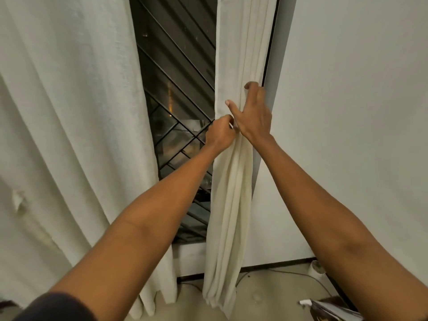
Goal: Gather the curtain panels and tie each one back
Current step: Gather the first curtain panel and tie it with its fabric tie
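We find the gathered curtain panel (231,193) under both hands, a narrow bundle of folds hanging between the window grille (176,72) on the left of the hands and the plain wall (347,112) on their right. Its top runs out of the frame above the hands, and its hem reaches the floor (266,295) well below them.

The left hand (219,135) sits at the bundle's left edge with fingers curled inward. Its fingertips are tucked out of sight against the cloth, and as far as we can tell it pinches that edge. The right hand (254,114) lies just beside and above it, thumb stretched leftward across the front folds, the other fingers wrapped round the right side and mostly hidden behind the fabric, gripping the bundle.

Both bare forearms reach forward and upward, converging. A dark sleeve (58,306) shows at the left arm's near end.

Far left of the left hand the loose curtain panel (69,112) hangs wide, cut off by the frame. Below the right arm lie papers (328,309), cropped and hard to make out, and a thin cable (289,273)
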`<action>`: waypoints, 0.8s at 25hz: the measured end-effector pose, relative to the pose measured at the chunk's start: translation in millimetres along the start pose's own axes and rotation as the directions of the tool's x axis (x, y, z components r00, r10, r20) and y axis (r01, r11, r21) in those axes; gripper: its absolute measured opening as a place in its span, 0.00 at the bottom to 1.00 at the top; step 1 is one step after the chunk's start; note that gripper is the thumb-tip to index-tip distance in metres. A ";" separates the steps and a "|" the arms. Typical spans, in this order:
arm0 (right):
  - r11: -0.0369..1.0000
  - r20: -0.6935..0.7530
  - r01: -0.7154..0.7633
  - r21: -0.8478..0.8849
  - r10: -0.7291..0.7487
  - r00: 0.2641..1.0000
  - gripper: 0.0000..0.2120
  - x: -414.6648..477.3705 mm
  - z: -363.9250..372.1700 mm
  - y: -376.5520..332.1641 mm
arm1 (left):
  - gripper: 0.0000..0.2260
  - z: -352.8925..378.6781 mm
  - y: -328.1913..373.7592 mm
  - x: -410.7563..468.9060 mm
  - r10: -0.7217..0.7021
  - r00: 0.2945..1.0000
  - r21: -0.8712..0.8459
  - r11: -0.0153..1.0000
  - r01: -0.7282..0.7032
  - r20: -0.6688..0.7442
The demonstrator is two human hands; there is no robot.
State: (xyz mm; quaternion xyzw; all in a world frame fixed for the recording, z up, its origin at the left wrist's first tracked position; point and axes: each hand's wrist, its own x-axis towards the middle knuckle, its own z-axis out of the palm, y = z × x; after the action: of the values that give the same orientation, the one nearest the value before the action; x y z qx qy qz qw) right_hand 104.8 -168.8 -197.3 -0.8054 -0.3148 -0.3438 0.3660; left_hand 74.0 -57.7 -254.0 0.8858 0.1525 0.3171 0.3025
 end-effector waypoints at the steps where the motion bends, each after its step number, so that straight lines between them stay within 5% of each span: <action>1: 0.999 0.008 -0.038 -0.013 0.038 0.999 0.31 1.6 4.7 -3.7 | 0.06 4.8 -7.5 -4.2 -0.008 1.000 0.003 1.000 0.008 0.019; 8: 0.999 0.070 -0.034 -0.036 0.037 0.997 0.21 1.5 13.7 -14.9 | 0.09 16.3 -23.9 -60.3 -0.060 0.956 -0.030 0.998 0.053 -0.287; 12: 1.000 -0.001 0.014 0.007 -0.014 1.000 0.21 -13.2 2.3 -5.3 | 0.10 64.9 -97.5 -111.4 -0.289 0.944 0.143 0.953 0.268 0.158; 15: 0.998 0.002 -0.027 -0.049 0.027 1.000 0.22 -12.0 -20.5 16.3 | 0.09 88.6 -145.0 -162.2 -0.361 0.902 0.219 0.924 0.313 0.236; 20: 0.997 -0.029 -0.065 -0.052 0.064 0.998 0.25 -18.2 -24.9 23.7 | 0.09 96.9 -174.5 -222.4 -0.426 0.896 0.096 0.894 0.438 -0.123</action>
State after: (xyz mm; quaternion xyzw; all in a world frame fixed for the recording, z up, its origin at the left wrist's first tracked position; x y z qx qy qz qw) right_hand 104.5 -206.1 -208.1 -0.8198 -0.2745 -0.3509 0.3597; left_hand -43.7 -68.5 -528.5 0.8296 0.3791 0.2757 0.3032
